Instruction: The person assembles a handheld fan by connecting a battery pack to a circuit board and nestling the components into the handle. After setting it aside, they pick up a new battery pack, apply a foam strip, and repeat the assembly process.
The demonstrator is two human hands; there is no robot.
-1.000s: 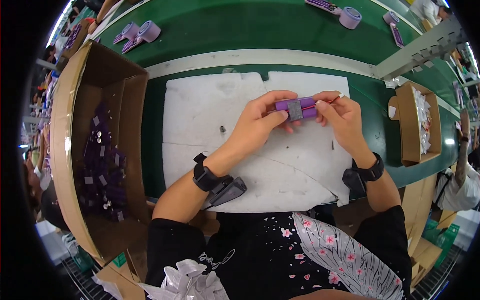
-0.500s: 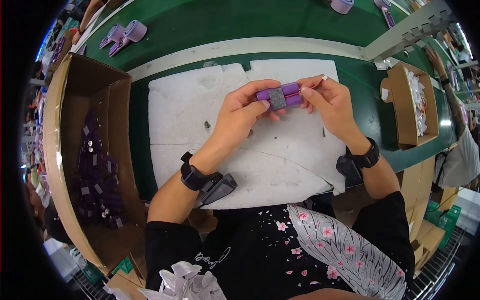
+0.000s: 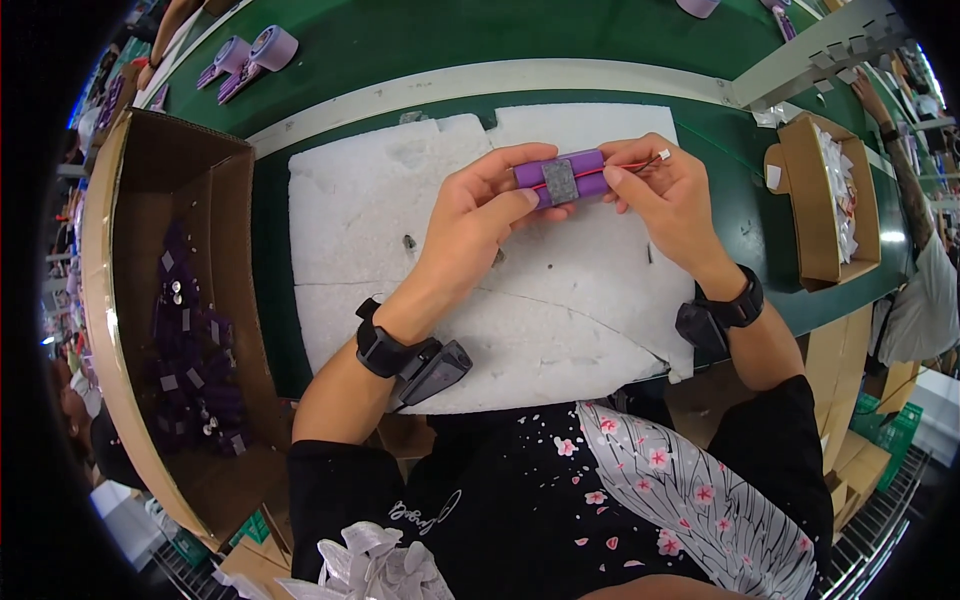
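Between both hands, over the white foam sheet (image 3: 400, 250), is a purple battery pack (image 3: 590, 186) of two cylinders side by side. A grey pad (image 3: 561, 183) wraps its middle, and a red and black wire lead with a small white connector (image 3: 664, 155) runs off its right end. My left hand (image 3: 488, 200) grips the pack's left end, thumb in front and fingers behind. At the other end, my right hand (image 3: 660, 190) is closed, pinching the wire lead against the pack's right end between thumb and fingers.
At the left stands a deep cardboard box (image 3: 215, 200) with many purple battery packs (image 3: 190, 350). A smaller carton (image 3: 815, 220) at the right holds white connectors and wires. Purple-white rolled items (image 3: 272, 48) lie on the green belt beyond a pale rail (image 3: 420, 92). A co-worker's arm (image 3: 905, 190) is at far right.
Both hands and the pack have shifted slightly up relative to the foam. The right thumb has slid a little along the wire, and the white connector now points more to the right.
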